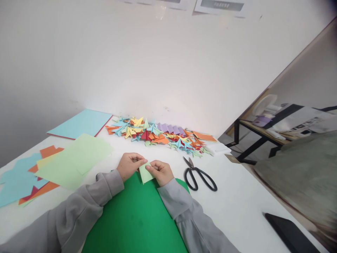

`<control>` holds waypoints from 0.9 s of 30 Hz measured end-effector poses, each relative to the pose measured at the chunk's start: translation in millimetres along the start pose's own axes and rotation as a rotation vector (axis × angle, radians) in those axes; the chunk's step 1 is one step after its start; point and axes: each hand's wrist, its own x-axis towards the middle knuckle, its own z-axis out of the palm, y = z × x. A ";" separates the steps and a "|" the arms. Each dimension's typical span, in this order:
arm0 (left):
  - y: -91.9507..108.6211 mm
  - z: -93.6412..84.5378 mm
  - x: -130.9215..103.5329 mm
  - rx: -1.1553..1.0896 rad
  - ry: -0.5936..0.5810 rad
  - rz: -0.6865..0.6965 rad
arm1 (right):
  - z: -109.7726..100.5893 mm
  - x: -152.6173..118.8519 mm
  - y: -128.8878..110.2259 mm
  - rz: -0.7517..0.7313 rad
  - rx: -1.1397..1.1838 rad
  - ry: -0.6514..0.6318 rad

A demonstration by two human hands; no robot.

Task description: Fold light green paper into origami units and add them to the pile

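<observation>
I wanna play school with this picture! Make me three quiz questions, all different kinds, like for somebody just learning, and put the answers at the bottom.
1. True or false: the scissors lie on the white table, to the right of the right hand.

2. Choose one. The small paper piece held by the left hand and the right hand is:
A) red
B) pale green
C) purple

3. Fill in the gap: the big light-blue sheet near the wall is on the person's ____ side.

Key: 1. True. 2. B. 3. Left.
</observation>
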 end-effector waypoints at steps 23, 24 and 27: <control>-4.5 3.5 -1.5 -0.121 -0.059 -0.091 | -4.4 -0.1 -9.0 -0.099 -0.084 0.330; -4.5 4.3 -1.6 -0.132 -0.057 -0.096 | -4.0 -0.3 -8.9 -0.085 -0.071 0.329; -5.4 5.9 -1.2 -0.149 -0.060 -0.107 | -1.9 -1.0 -8.8 -0.010 0.007 0.317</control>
